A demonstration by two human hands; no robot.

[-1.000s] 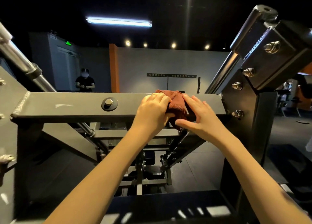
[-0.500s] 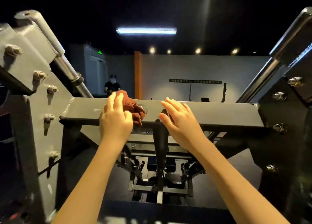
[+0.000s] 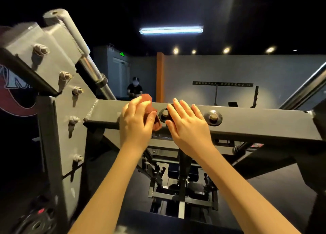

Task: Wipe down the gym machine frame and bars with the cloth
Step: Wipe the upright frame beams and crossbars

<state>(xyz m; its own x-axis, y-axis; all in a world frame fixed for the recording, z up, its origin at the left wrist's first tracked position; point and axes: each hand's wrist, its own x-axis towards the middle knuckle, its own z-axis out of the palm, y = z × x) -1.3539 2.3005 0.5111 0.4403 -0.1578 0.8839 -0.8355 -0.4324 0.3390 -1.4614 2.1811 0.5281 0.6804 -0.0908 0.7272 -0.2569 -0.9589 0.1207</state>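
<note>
Nearest, the left hand (image 3: 135, 126) curls its fingers and thumb round a bunched, rust-red terry cloth (image 3: 147, 99) and presses it on the top face of the matte grey square-section crossbeam (image 3: 255, 126), while the right hand (image 3: 187, 126) lies flat just beside it, fingers straight and slightly spread, partly over a round washer and bolt (image 3: 165, 114). To the left the beam is welded to a flat grey plate (image 3: 58, 121) studded with shiny hex bolts, above which a polished chrome rod (image 3: 95, 75) slants upward. Far behind stand a person in black (image 3: 135, 89), an orange pillar (image 3: 160, 76) and a glowing tube light (image 3: 171, 30).
</note>
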